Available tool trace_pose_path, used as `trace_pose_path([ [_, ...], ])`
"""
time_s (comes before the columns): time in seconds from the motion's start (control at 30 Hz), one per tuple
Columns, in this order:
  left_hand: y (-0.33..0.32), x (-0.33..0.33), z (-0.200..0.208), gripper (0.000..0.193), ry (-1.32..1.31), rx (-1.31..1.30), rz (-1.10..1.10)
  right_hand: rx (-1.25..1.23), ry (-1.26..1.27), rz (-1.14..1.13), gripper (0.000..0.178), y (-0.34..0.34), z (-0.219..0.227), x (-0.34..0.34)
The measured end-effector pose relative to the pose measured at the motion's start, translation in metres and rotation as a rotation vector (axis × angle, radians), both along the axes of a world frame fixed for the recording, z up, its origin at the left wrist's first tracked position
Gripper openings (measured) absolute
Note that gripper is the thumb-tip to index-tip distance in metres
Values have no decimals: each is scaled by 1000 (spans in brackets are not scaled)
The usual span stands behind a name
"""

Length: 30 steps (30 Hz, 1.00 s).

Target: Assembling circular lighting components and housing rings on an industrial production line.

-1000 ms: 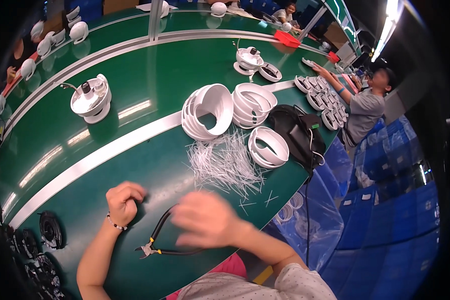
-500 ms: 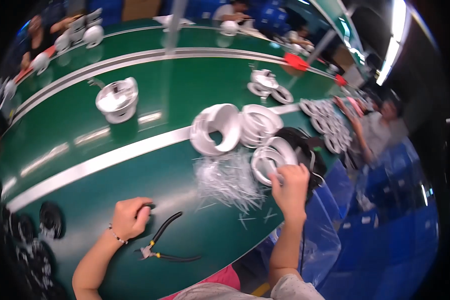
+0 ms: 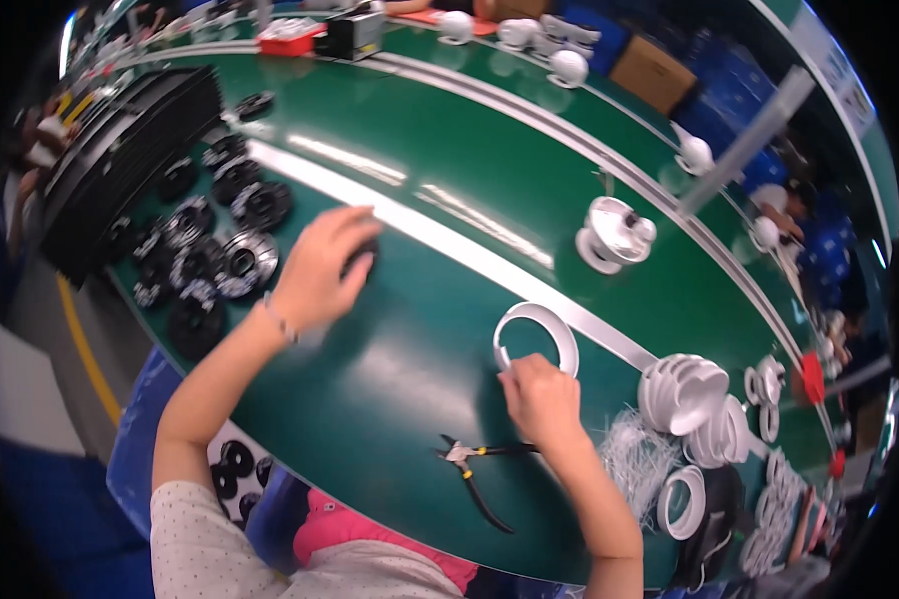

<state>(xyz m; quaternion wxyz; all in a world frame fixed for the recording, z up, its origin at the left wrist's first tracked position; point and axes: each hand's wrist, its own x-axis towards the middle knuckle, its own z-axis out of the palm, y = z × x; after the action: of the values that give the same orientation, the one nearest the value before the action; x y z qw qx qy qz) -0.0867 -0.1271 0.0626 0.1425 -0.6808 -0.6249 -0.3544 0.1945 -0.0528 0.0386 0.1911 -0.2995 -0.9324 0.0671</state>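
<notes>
My right hand (image 3: 544, 401) is closed on the near edge of a white ring (image 3: 565, 341), which stands tilted over the green table. Blurred by motion, my left hand (image 3: 322, 268) is over the left part of the table. Its fingers and thumb curve around a dark piece (image 3: 362, 256), mostly hidden by the hand. Several black round parts (image 3: 260, 205) lie loosely piled left of that hand. Diagonal cutting pliers (image 3: 459, 452) with black handles lie with jaws spread, below and left of my right hand.
White stacked rings (image 3: 681, 392), clear plastic strips (image 3: 637, 461) and another white ring (image 3: 681, 502) are at the right. A white lamp-like assembly (image 3: 614, 235) stands beyond the pale strip (image 3: 449, 245). A black crate stack (image 3: 135, 160) is at far left. People sit across the table.
The view has swung left, bringing the black parts and crates in. My right hand has carried a white ring away from the stacks. My left hand has moved toward the black parts.
</notes>
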Motion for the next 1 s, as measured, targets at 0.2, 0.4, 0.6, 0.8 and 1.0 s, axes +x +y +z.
trace_pose_path([
  [0.2,12,-103,-33,43,-162,-406,242,-80,-65,6,67,20,6,-25],
  [0.4,47,-96,-32,44,-182,-725,262,-293,-357,29,120,54,5,-8],
  [0.6,67,-44,-31,20,-1256,-584,72,-475,312,-90,111,58,-6,-14],
  [0.8,87,73,-81,28,-1637,-65,-137,-1024,1181,-201,97,51,-16,-61],
  [1.0,72,100,-84,65,-1329,-498,-640,-655,953,-239,113,58,-39,-61],
])
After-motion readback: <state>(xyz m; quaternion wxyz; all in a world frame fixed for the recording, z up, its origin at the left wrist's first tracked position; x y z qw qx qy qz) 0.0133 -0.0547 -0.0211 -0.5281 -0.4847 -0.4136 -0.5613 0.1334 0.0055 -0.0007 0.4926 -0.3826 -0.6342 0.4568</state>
